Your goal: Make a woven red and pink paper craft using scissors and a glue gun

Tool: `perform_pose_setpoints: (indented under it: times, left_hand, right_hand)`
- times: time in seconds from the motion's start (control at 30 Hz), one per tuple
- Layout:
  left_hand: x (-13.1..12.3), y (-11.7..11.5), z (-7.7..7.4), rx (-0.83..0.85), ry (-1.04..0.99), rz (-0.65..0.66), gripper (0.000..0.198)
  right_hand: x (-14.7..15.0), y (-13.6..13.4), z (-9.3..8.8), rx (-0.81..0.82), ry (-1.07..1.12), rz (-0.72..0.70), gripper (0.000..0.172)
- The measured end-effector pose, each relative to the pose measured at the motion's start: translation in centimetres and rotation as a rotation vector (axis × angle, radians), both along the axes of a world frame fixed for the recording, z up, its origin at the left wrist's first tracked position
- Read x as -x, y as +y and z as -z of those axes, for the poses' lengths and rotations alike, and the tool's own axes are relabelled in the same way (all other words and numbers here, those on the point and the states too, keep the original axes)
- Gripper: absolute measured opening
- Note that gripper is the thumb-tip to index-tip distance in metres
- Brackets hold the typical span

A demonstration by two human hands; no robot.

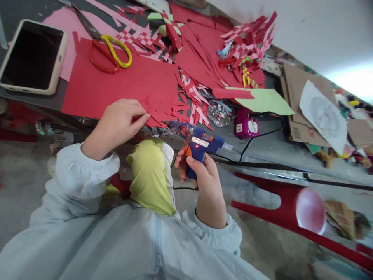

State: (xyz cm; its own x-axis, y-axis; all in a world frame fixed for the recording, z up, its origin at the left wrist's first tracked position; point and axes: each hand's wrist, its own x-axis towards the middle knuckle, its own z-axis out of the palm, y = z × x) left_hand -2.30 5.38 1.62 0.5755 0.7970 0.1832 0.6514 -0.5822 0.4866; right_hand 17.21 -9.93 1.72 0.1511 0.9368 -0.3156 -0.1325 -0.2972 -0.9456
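Note:
My right hand point(205, 175) is wrapped round the handle of a blue hot glue gun point(201, 142), fingers by its orange trigger. A small red light glows on the gun's side, and the messy nozzle points left toward my other hand. My left hand point(121, 122) is closed in a pinch over the near edge of a large red paper sheet point(122, 87). What the thumb and forefinger hold, if anything, cannot be made out. Cut red paper strips point(177, 112) lie just right of those fingertips. Scissors point(106, 50) with one red and one yellow handle rest on the sheet.
A phone-like device point(33, 56) lies at the left. Woven paper pieces point(247, 42) are heaped at the back. Right of the strips are a clear bag of beads point(220, 112), a purple plug box point(246, 123) with a black cord, and cardboard point(305, 85). A red stool point(279, 198) stands below.

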Motion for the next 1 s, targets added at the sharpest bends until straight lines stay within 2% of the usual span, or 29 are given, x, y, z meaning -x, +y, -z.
perform_pose_setpoints:
  times: [0.3, 0.57, 1.0]
  left_hand:
    - [-0.1, 0.0, 0.2, 0.05, -0.029, -0.079, 0.03]
    - [-0.1, 0.1, 0.4, 0.024, -0.016, -0.065, 0.031]
    - [-0.1, 0.0, 0.4, 0.031, -0.04, -0.065, 0.031]
  right_hand:
    - [0.6, 0.4, 0.4, 0.001, -0.029, -0.066, 0.014]
    - [1.2, 1.3, 0.3, 0.049, -0.091, -0.091, 0.013]
    - [0.7, 1.2, 0.3, 0.136, -0.207, -0.095, 0.017]
